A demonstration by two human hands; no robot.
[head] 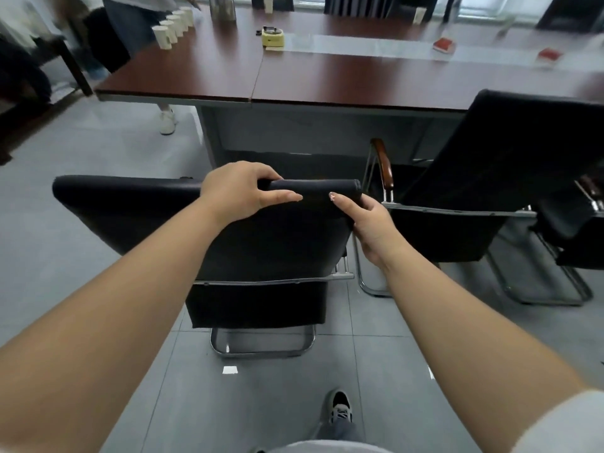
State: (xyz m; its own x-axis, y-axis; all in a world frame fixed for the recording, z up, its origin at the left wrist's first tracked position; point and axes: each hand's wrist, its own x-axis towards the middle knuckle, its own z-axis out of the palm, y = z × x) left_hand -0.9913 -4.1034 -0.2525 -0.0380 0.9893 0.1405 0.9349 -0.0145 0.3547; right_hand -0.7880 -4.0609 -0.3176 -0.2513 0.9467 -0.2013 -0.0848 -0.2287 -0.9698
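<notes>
A black chair (271, 243) with a chrome frame stands in front of me, its back towards me. My left hand (240, 191) grips the top edge of the backrest near its middle, fingers curled over the far side and thumb along the near side. My right hand (366, 220) holds the backrest's right top corner, thumb on the near face and fingers wrapped round the side edge.
A long dark red table (327, 76) lies beyond the chair. A second black chair (490, 178) with a wooden armrest stands close on the right. Several white cups (173, 27), a yellow object (273, 37) and red boxes (444, 45) sit on the table. A person (130, 24) stands at the far left.
</notes>
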